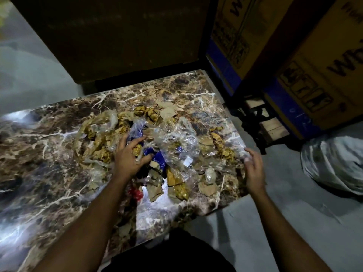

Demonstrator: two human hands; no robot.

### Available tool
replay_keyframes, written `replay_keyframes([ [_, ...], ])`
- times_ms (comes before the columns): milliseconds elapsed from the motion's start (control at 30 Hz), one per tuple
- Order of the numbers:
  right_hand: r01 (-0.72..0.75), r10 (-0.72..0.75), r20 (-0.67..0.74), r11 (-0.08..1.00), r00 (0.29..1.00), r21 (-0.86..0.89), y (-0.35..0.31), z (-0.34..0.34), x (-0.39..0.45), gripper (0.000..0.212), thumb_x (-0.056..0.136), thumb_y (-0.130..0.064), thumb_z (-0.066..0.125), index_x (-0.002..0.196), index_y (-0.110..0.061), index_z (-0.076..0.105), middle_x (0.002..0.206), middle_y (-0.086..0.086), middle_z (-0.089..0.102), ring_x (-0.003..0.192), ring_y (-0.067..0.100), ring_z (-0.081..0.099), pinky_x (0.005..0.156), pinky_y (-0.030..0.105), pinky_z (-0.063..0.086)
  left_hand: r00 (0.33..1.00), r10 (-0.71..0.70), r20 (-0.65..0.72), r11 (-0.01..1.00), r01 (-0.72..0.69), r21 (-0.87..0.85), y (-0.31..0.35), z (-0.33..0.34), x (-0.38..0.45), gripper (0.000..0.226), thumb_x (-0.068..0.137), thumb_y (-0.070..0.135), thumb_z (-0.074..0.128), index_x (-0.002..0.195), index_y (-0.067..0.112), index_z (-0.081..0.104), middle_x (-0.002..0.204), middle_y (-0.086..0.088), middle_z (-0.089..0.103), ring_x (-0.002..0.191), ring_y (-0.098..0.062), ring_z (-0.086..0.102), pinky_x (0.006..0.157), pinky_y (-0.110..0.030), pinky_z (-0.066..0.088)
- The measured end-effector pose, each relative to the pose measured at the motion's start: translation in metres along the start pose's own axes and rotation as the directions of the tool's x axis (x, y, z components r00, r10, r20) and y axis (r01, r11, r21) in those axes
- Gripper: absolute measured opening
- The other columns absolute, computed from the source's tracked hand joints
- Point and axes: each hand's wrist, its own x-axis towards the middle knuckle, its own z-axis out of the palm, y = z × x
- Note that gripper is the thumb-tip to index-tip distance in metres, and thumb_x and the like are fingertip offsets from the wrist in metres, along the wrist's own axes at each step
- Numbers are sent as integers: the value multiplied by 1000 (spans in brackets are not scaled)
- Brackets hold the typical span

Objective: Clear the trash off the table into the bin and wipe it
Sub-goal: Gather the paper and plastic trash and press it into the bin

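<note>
Left hand [130, 154] grip holds plastic trash [167, 142] on marble table [49, 144]; right hand [253, 167] wide.

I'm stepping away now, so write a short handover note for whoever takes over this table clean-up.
Left hand: fingers curled into the middle of the trash pile, gripping clear plastic and blue wrapper.
Right hand: open, holding nothing, at the table's right edge beside the pile.
Trash: crumpled brown paper, plastic bags and a red scrap all on the marble table.
Done: nothing visibly cleared.
Left: bin everything, then wipe. No bin or cloth is clearly in view; a white bag sits on the floor to the right.
</note>
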Motion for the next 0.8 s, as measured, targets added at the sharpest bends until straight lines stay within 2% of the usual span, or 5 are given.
replay_keyframes([
  [100, 33, -21, 72, 985, 997, -171, 12, 21, -19, 64, 95, -69, 35, 148, -34, 45, 160, 5, 34, 143, 18, 32, 114, 44, 27, 1000, -4, -11, 1000, 4, 2, 5, -1, -3, 69, 78, 45, 83, 141, 35, 55, 166, -8, 15, 149, -35, 21, 116, -60, 27],
  [233, 7, 12, 84, 975, 996, -222, -1, 53, -3, 62, 96, -72, 30, 150, -44, 41, 164, -3, 31, 149, 17, 25, 121, 52, 14, 1000, -16, -8, 1000, 16, 7, 5, -1, -4, 70, 78, 48, 82, 141, 38, 53, 167, -5, 12, 150, -33, 19, 116, -62, 24],
  [367, 30, -12, 180, 995, 984, -96, -12, 75, 22, 54, 97, -69, 36, 147, -48, 44, 158, -7, 41, 145, 22, 37, 116, 64, 29, 1000, -2, -10, 1000, 2, -9, 4, -1, -3, 70, 77, 49, 82, 140, 39, 54, 167, -3, 13, 149, -33, 20, 115, -62, 26],
  [633, -133, 63, 297, 966, 953, 220, -79, 131, 13, 43, 101, -47, 40, 141, -43, 54, 156, 0, 37, 130, 19, 45, 90, 25, 42, 1000, -10, -28, 1000, 11, 1, 2, 1, -1, 70, 73, 51, 81, 137, 40, 56, 165, 1, 16, 148, -34, 23, 113, -65, 31],
  [800, -187, 89, 295, 928, 951, 323, -108, 160, 6, 41, 94, -55, 40, 132, -50, 56, 153, -9, 42, 130, 16, 47, 94, 28, 41, 1000, -17, -6, 999, 18, 40, 4, -1, 0, 76, 69, 60, 75, 139, 42, 54, 165, -2, 16, 147, -36, 23, 113, -64, 31],
])
